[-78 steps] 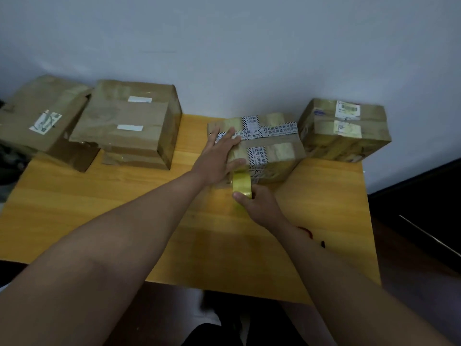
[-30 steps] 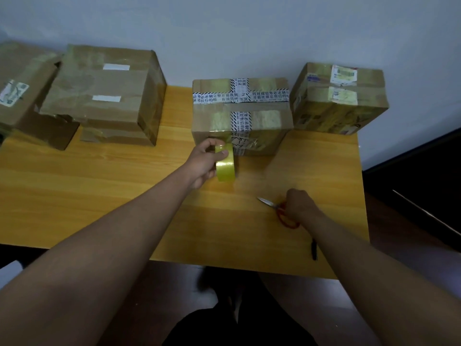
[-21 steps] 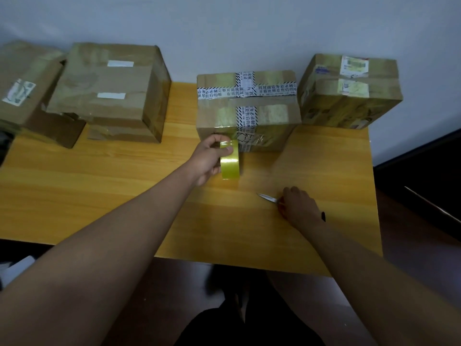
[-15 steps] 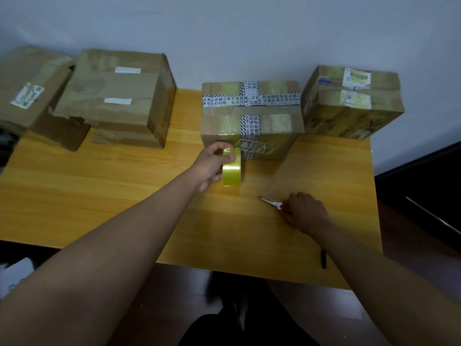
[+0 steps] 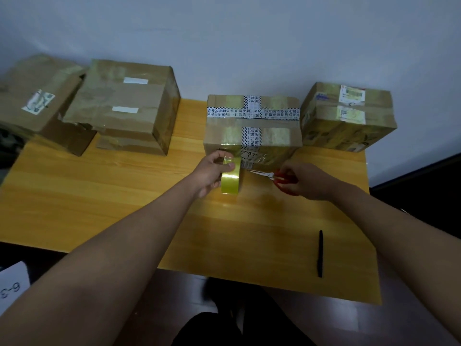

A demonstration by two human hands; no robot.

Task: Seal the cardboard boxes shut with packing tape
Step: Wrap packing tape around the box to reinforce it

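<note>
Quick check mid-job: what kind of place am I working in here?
Probably a small, makeshift parcel-packing spot in a plain room: a wooden table against a bare wall, several taped cardboard boxes, and a tape roll with scissors.

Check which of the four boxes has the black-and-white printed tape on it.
The box with printed tape, third from the left, right behind both hands; the printed strips cross on its top. The other three show only plain tape or labels.

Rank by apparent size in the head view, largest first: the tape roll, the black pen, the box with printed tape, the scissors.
1. box with printed tape
2. tape roll
3. black pen and scissors: unsure, the right hand hides much of the scissors.
</note>
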